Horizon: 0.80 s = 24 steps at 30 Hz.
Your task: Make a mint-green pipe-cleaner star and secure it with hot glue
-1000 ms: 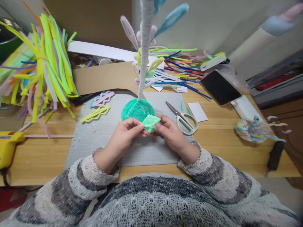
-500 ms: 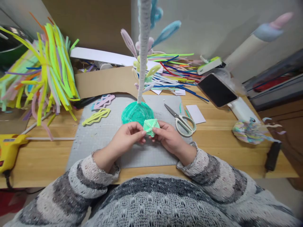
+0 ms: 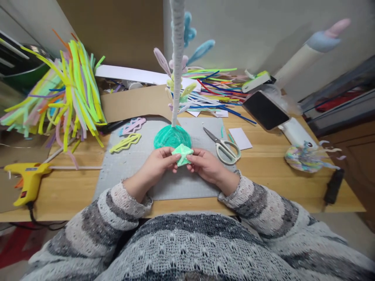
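Right up close, the person's striped knit sleeves (image 3: 117, 208) reach in over the front edge of the bench (image 3: 263, 183). Just past the cuffs, the left hand (image 3: 159, 160) and the right hand (image 3: 206, 164) meet above the grey mat (image 3: 181, 189). Each has its grip pinched, thumb against fingers, on the same pale green fuzzy piece (image 3: 182, 154), a flat, angular shape with raised ridges, held between the two sets of fingertips. Out on the right, a black-handled tool (image 3: 334, 186) lies near a pastel fuzzy piece (image 3: 303, 159); on the far left is a yellow glue gun (image 3: 35, 171), its cord hanging downward.

Beyond the right hand, scissors (image 3: 219, 145) with pale handles lie partly on the mat, beside a white card (image 3: 240, 139). Left of centre, a yellow zigzag piece (image 3: 125, 143) sits in front of a pink-and-blue one (image 3: 133, 127).

Directly behind the hands is a green round base (image 3: 172, 136), from which a white wrapped stem (image 3: 177, 78) rises upright, with looped coloured shapes about it. Farther back are a dark-screened phone (image 3: 266, 110), a large bundle of fuzzy strips (image 3: 70, 84), brown cardboard (image 3: 137, 102) and loose coloured stems (image 3: 216, 95).
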Motion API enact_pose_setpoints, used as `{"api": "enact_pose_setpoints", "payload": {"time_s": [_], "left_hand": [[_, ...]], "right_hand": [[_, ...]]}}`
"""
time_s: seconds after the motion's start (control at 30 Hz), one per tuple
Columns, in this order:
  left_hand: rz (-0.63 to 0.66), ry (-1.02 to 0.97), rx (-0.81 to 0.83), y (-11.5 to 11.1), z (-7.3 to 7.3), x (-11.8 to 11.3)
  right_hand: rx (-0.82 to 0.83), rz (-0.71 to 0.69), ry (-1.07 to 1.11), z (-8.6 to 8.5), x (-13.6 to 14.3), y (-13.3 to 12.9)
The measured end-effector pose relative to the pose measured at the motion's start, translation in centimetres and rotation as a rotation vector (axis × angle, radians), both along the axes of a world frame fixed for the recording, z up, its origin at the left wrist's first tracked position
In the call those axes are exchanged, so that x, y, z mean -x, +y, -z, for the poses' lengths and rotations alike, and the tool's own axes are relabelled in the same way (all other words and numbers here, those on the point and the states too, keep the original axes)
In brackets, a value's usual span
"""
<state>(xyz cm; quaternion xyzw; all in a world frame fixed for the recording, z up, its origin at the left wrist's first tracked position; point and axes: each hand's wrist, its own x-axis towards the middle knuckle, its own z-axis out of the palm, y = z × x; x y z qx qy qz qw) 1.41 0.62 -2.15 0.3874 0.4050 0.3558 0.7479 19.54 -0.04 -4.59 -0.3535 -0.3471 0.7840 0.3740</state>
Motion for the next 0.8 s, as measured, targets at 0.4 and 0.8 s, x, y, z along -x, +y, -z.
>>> {"api": "enact_pose_setpoints", "payload": {"time_s": [0.4, 0.8], "left_hand": [[0.015, -0.029, 0.011, 0.18, 0.4, 0.06], [0.045, -0.025, -0.102, -0.16, 0.0, -0.08]], "right_hand": [[-0.104, -0.017, -0.016, 0.03, -0.17, 0.18], [-0.184, 0.003, -0.078, -0.03, -0.1, 0.06]]}}
